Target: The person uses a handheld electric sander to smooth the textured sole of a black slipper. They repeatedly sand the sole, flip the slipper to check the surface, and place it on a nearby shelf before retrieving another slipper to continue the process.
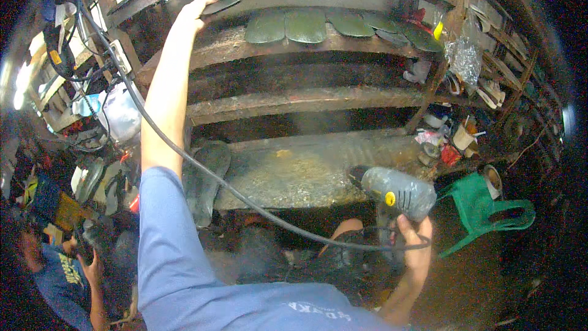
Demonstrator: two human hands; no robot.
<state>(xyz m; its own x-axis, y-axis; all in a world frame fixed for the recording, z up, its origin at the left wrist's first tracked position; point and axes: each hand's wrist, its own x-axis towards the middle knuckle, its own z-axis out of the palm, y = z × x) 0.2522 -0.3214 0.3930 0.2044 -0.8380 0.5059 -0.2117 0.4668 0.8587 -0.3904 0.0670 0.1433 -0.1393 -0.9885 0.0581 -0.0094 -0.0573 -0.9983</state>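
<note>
My left hand (196, 15) reaches up to the upper shelf, fingers closed on a thin dark sole piece (222, 4). Several flat olive-green soles (304, 26) lie in a row along that shelf to its right. My right hand (414, 238) grips a grey heat gun (398, 190), its nozzle pointing left over the stained lower bench (306, 176). A black cord runs from the upper left past my left arm down to my right wrist. A long dark sole (210, 178) lies at the bench's left end, partly behind the cord.
A green plastic chair (481, 211) stands at the right, by small cups and clutter (459, 140). A power strip (121, 55) and bags hang at the left. More footwear parts (92, 181) lie below them. Another person (61, 279) works at the lower left. A crinkled plastic bag (464, 55) hangs upper right.
</note>
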